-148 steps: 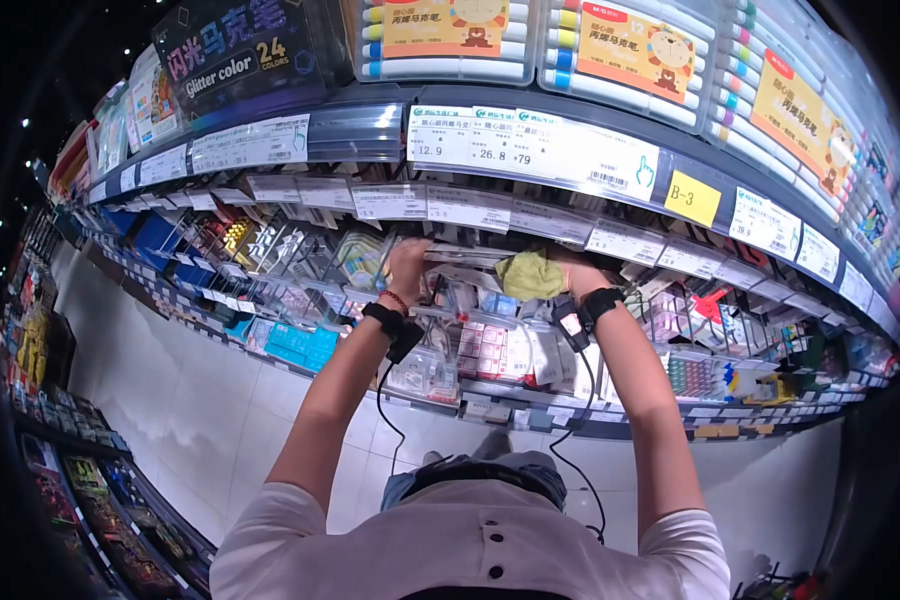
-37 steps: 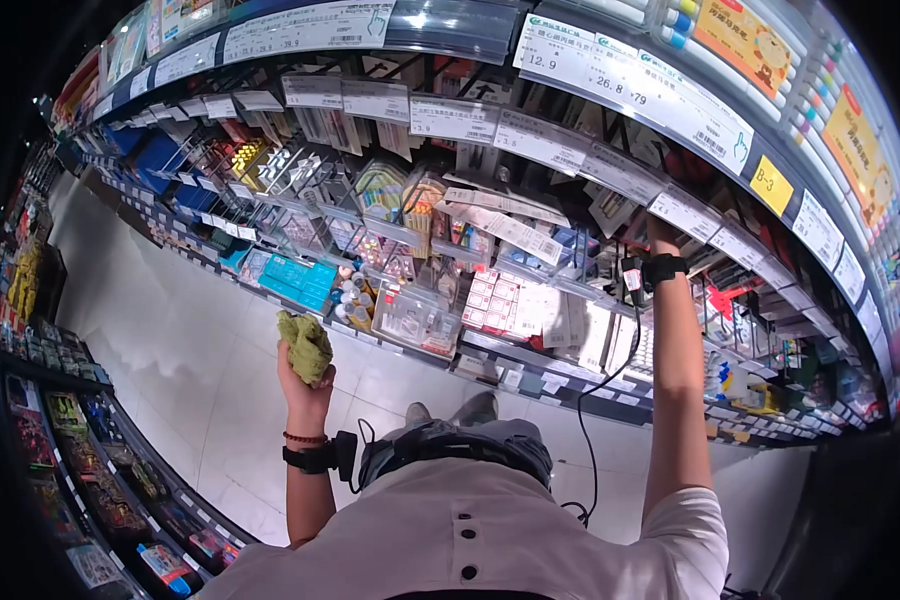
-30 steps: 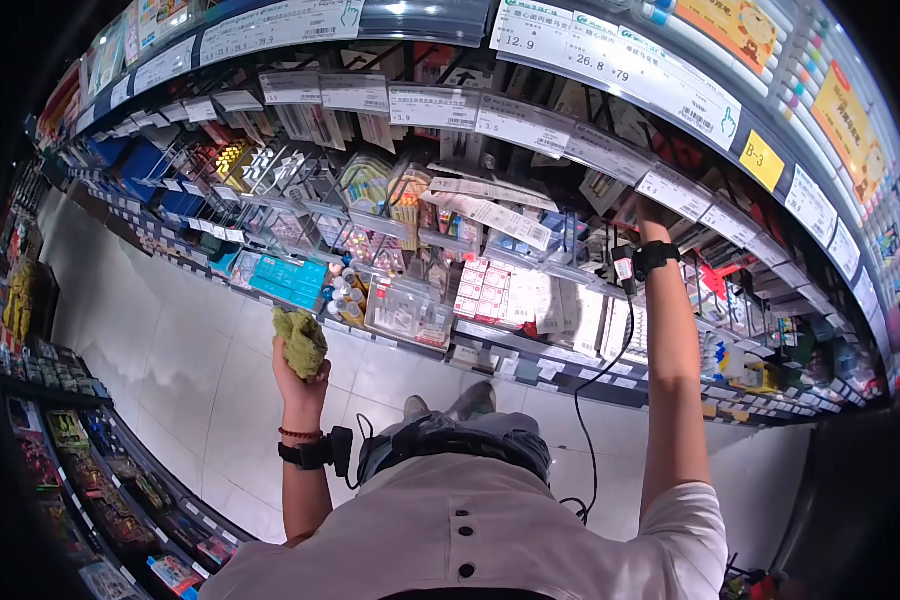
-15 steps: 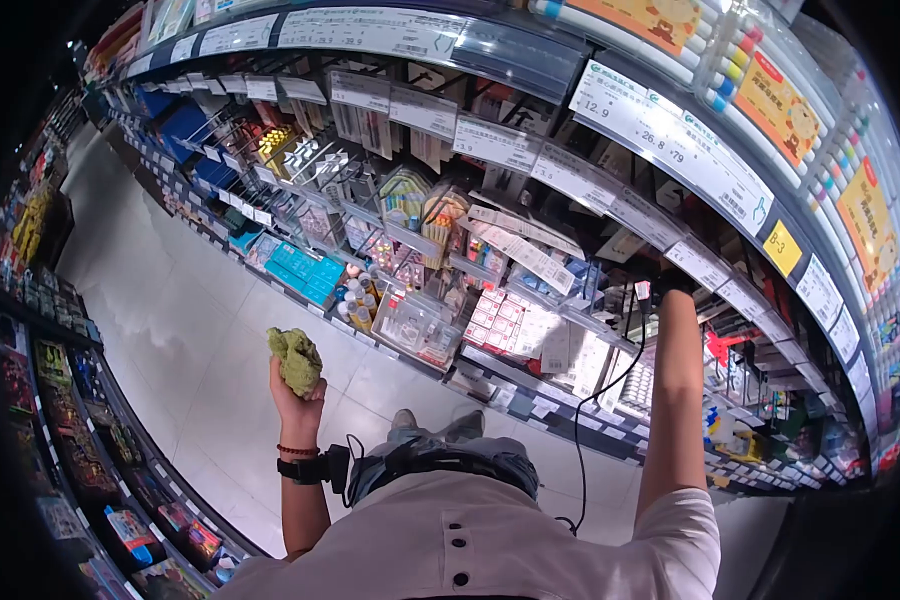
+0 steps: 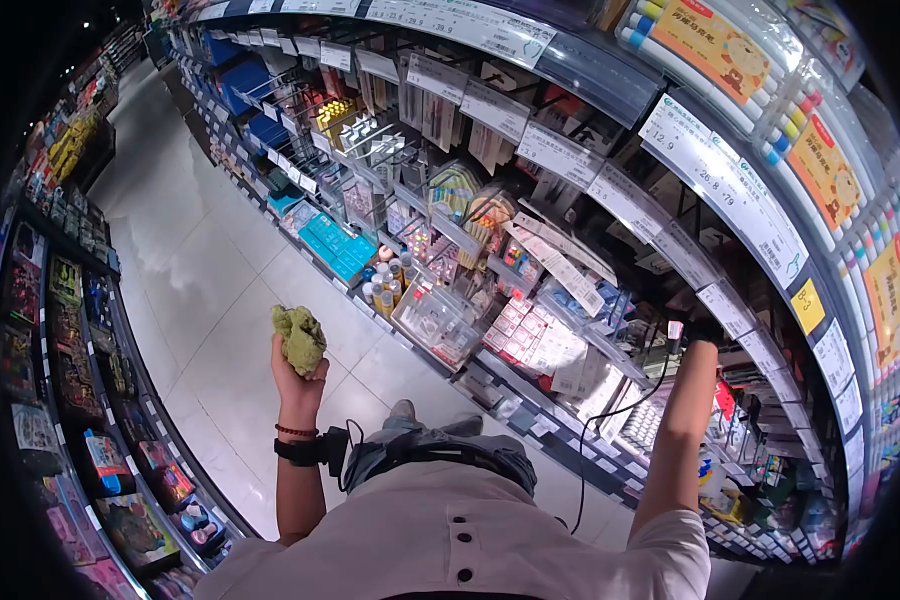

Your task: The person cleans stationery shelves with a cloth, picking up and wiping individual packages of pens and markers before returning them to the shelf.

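Observation:
A crumpled green cloth (image 5: 300,341) sits in my left hand (image 5: 297,392), with my fingers closed round its lower part. This hand is held over the aisle floor, apart from the shelves. My right forearm (image 5: 680,430) reaches into the shelf unit on the right, under a row of price labels (image 5: 735,305). Beyond the dark wrist strap (image 5: 703,331), my right hand is lost in shadow among the hanging goods, so its fingers do not show. A black cable (image 5: 620,407) runs from that wrist down towards my waist.
Shelves curve along the right, with packs of coloured markers (image 5: 705,50) on top. Lower down are teal boxes (image 5: 338,246), small bottles (image 5: 385,290) and a clear plastic box (image 5: 438,318). Another goods shelf (image 5: 120,440) lines the left. Pale tiled floor (image 5: 210,270) lies between.
My view has turned, so the shelves appear further right and lower. My right wrist appears slightly lower and further right, still at the shelf. The left hand keeps hold of the green cloth.

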Demonstrator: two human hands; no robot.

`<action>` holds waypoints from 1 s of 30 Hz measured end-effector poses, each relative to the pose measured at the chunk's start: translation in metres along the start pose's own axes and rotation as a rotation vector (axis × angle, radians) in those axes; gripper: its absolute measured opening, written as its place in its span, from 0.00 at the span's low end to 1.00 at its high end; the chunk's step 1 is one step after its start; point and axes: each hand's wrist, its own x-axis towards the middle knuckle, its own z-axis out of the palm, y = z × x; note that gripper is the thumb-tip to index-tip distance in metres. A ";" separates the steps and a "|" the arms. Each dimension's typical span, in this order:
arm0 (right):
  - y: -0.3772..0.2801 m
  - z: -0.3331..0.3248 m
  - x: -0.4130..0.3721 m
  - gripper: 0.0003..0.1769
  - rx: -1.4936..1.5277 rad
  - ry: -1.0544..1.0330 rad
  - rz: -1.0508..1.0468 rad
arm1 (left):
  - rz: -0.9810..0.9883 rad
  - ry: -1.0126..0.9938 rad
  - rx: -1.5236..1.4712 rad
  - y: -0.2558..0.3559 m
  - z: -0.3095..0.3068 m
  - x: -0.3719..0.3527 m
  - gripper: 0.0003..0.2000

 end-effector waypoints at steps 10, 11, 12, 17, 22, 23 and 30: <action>0.002 -0.014 -0.016 0.19 0.082 0.102 -0.018 | -0.091 -0.086 0.048 -0.012 0.016 0.011 0.15; 0.001 -0.016 -0.019 0.19 0.093 0.117 -0.022 | -0.093 -0.107 0.060 -0.013 0.019 0.013 0.15; 0.000 -0.020 -0.021 0.19 0.114 0.139 -0.025 | -0.096 -0.130 0.073 -0.015 0.022 0.014 0.15; -0.012 -0.032 -0.052 0.20 0.311 0.324 -0.068 | -0.169 -0.165 0.085 -0.024 0.033 0.023 0.15; -0.050 -0.081 -0.072 0.17 0.579 0.453 -0.001 | -0.212 -0.164 0.110 -0.033 0.042 0.027 0.16; -0.054 -0.086 -0.074 0.17 0.655 0.441 0.026 | -0.226 -0.189 0.122 -0.034 0.038 0.031 0.16; -0.056 -0.111 -0.076 0.16 0.622 0.332 0.014 | -0.262 -0.205 0.196 -0.041 0.038 0.033 0.14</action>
